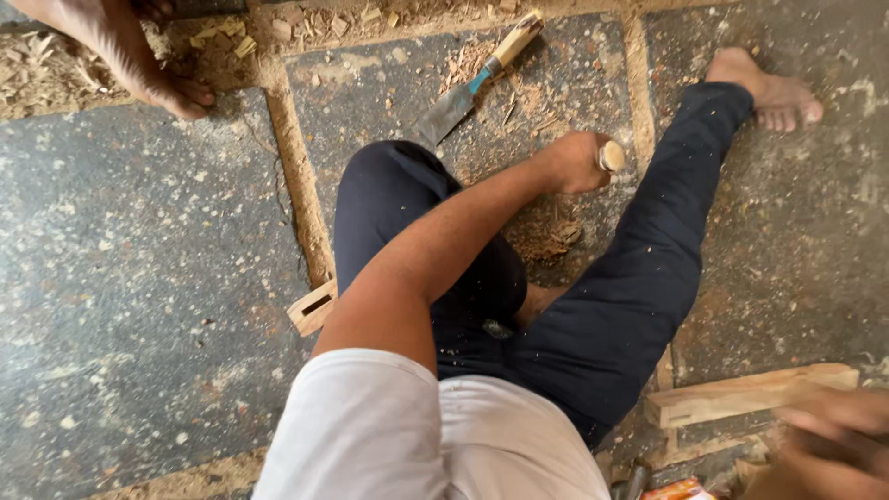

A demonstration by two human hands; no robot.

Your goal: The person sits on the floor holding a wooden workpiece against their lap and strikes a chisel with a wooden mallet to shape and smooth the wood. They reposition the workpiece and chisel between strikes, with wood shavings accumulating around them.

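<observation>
My left hand [572, 163] reaches forward between my legs and is closed around a small round pale wooden piece [611, 156], just above a patch of wood shavings [546, 236] on the stone floor. My right hand [833, 440] is blurred at the bottom right corner. It lies against the near end of a long pale wooden block [732, 396]; whether it grips the block is unclear. A broad-bladed knife with a wooden handle [474, 85] lies on the floor beyond my left hand, apart from it.
A small wooden block with a slot [312, 307] lies by my left thigh. Another person's bare foot [139, 69] stands at the top left among wood chips. My own bare foot [769, 93] is stretched out at the top right. The floor is dark stone slabs with sandy joints [301, 185].
</observation>
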